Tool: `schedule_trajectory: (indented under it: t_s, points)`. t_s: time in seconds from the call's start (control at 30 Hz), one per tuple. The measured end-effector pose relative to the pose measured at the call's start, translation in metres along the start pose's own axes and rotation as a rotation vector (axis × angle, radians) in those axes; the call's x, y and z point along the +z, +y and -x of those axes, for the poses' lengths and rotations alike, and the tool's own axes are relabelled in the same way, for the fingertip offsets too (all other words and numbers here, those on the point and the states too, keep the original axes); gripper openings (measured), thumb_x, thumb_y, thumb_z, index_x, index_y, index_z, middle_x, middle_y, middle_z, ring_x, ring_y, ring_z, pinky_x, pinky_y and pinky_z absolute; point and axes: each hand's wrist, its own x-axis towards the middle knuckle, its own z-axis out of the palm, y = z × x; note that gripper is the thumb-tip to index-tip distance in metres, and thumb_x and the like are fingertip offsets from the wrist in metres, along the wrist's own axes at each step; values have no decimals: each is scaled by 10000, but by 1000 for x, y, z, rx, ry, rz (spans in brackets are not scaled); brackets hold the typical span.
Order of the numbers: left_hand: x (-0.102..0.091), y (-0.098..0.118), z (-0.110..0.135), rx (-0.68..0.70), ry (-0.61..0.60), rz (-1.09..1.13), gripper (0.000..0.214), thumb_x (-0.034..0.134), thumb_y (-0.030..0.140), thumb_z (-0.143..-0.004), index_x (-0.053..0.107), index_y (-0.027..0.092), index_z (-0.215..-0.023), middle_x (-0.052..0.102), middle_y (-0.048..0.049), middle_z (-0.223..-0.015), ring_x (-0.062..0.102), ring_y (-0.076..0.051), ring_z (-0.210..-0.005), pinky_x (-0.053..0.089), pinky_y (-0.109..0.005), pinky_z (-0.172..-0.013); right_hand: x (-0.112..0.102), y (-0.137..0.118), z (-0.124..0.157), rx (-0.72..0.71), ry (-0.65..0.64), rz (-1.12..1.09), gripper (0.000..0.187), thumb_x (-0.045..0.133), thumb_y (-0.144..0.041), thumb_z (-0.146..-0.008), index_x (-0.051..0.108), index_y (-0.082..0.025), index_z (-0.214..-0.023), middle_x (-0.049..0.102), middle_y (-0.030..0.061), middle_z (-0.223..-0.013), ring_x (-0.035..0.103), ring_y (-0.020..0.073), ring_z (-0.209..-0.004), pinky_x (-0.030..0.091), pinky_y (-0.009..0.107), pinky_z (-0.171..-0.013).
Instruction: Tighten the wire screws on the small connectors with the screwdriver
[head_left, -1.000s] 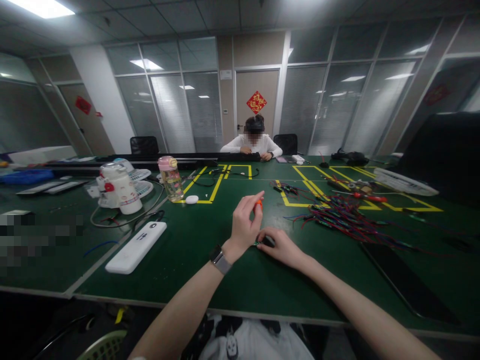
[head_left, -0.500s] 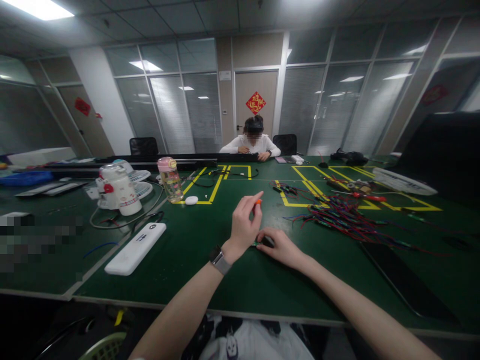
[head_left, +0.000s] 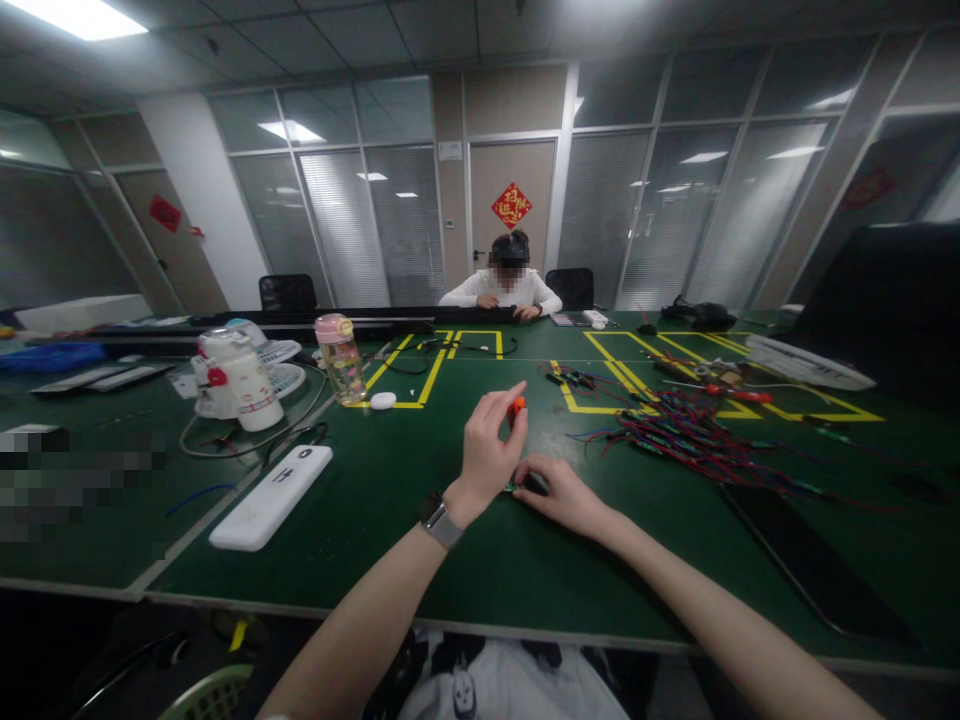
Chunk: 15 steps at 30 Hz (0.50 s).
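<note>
My left hand (head_left: 489, 440) is closed, thumb and fingers round a small orange-ended thing (head_left: 519, 404). Most of that thing is hidden behind the hand, so its kind does not show. Just to the right and lower, my right hand (head_left: 559, 490) rests on the green table (head_left: 420, 580). Its fingers pinch a small green circuit board (head_left: 511, 488), of which only an edge is visible beside my left wrist. The two hands are close together, and the spot between them is partly covered.
A tangle of red and blue wires with small green boards (head_left: 682, 430) lies to the right, near a dark flat panel (head_left: 810, 560). Leftward are a white power bank (head_left: 271, 498), a pink-lidded bottle (head_left: 341, 360) and a white jug (head_left: 244, 380). Across the table sits a person (head_left: 502, 288).
Slightly more of the orange end shows between my left thumb and fingers. Both hands have otherwise stayed in almost the same place.
</note>
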Motion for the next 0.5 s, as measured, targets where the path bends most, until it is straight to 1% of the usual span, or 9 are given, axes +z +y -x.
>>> schedule_trajectory:
  t_s: [0.07, 0.13, 0.2, 0.27, 0.33, 0.4, 0.5]
  points:
    - [1, -1, 0, 4, 29, -50, 278, 565, 266, -893, 607, 210, -1162, 554, -37, -929, 551, -148, -860, 477, -282, -785, 0, -1, 0, 3, 0, 2, 71, 652, -146, -755, 616, -174, -811, 658, 30, -859, 604, 186, -803, 455, 289, -746]
    - [1, 0, 0, 9, 37, -77, 270, 605, 311, -866, 637, 222, -1119, 512, -34, -919, 537, -147, -843, 480, -280, -768, -1, -2, -1, 9, -3, 5, 74, 650, -136, -753, 614, -172, -806, 657, 31, -853, 602, 186, -796, 455, 290, -743]
    - [-1, 1, 0, 9, 17, -56, 255, 540, 283, -903, 631, 222, -1133, 513, -47, -971, 542, -152, -889, 479, -285, -797, -1, -3, -1, 16, -10, 10, 81, 651, -125, -748, 613, -170, -803, 657, 32, -849, 601, 189, -799, 456, 293, -746]
    - [-2, 2, 0, 4, -16, -5, 287, 425, 205, -947, 600, 211, -1175, 546, -61, -1037, 551, -155, -960, 469, -289, -843, -2, -4, -1, 19, -14, 15, 87, 653, -121, -743, 616, -171, -804, 660, 33, -853, 603, 193, -814, 455, 296, -754]
    - [-2, 3, -1, -2, -26, 30, 321, 369, 151, -955, 576, 199, -1195, 582, -62, -1054, 560, -150, -979, 462, -286, -858, -2, -4, -1, 19, -14, 18, 89, 653, -125, -744, 619, -174, -811, 663, 32, -859, 604, 194, -818, 456, 296, -753]
    - [-2, 2, -1, -5, -8, 17, 291, 414, 156, -942, 585, 192, -1175, 595, -52, -989, 566, -147, -922, 467, -278, -820, -2, -3, -1, 17, -13, 20, 89, 651, -129, -747, 620, -175, -817, 663, 31, -861, 605, 192, -814, 456, 294, -750]
    - [-1, 2, -1, -8, 31, -46, 226, 531, 223, -903, 632, 190, -1102, 538, -33, -879, 540, -142, -818, 465, -266, -745, -1, -1, -1, 12, -11, 19, 85, 651, -129, -749, 620, -174, -814, 662, 30, -861, 606, 190, -813, 457, 293, -754]
